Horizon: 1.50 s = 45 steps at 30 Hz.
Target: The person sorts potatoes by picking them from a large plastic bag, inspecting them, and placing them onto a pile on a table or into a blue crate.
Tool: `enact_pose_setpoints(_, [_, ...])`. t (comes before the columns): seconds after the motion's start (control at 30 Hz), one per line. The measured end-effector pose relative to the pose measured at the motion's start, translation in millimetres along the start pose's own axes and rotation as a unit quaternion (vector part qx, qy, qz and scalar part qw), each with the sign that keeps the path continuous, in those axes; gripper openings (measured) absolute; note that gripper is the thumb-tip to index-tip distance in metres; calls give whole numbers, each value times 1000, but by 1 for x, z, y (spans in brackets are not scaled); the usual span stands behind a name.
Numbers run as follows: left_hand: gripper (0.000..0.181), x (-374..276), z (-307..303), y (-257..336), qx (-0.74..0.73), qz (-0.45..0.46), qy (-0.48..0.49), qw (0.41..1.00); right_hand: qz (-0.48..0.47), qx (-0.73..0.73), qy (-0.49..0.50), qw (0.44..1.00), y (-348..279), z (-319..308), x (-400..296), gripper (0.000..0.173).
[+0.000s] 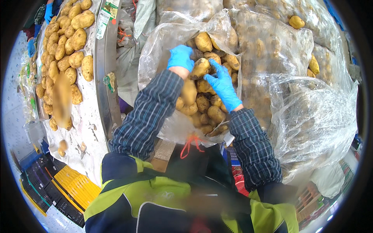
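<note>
Before me stands an open clear plastic bag full of potatoes, some with dark soil on them. Over its left side is my left hand in a blue glove. Its fingers curl downward and are partly hidden, so any hold is unclear. My right hand, also gloved in blue, reaches in from the right with thumb and forefinger apart. Those fingertips are at the right end of a large yellow potato, which lies between both hands. A red tie string hangs at the bag's near rim.
Left of the bag runs a metal table edge; potatoes lie on a white sheet beyond it. Another person's gloved hand is at the far left. Filled plastic bags crowd the right. Crates stand lower left.
</note>
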State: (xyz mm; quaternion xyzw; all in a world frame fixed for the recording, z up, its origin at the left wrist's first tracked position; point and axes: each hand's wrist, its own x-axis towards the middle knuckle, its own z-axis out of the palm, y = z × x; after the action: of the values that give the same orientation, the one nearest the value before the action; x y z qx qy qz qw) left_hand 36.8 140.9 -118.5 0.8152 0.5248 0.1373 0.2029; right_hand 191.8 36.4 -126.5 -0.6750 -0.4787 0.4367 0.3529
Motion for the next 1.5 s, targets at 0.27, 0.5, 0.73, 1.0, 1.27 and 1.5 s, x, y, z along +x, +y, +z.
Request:
enact_pose_setpoints(0.27, [57,50,58,-39,147,-2,-201,969,-61,-17,4,998,5,4,-36,60])
enact_pose_setpoints(0.5, [54,45,56,-46,65,37,-183,980,44,52,-25,997,-14,-1,-150,47])
enact_pose_setpoints(0.73, [50,44,57,-65,29,122,-109,986,234,177,107,950,-27,8,-279,44])
enact_pose_setpoints(1.0, [59,38,48,-148,-23,114,-152,982,209,60,108,970,-75,-9,-344,39])
enact_pose_setpoints(1.27, [59,23,70,-122,-37,102,-106,988,198,56,214,955,-45,1,-425,42])
enact_pose_setpoints(1.5, [59,-12,-30,-84,-260,-94,-112,954,211,192,237,929,-27,-8,-469,43])
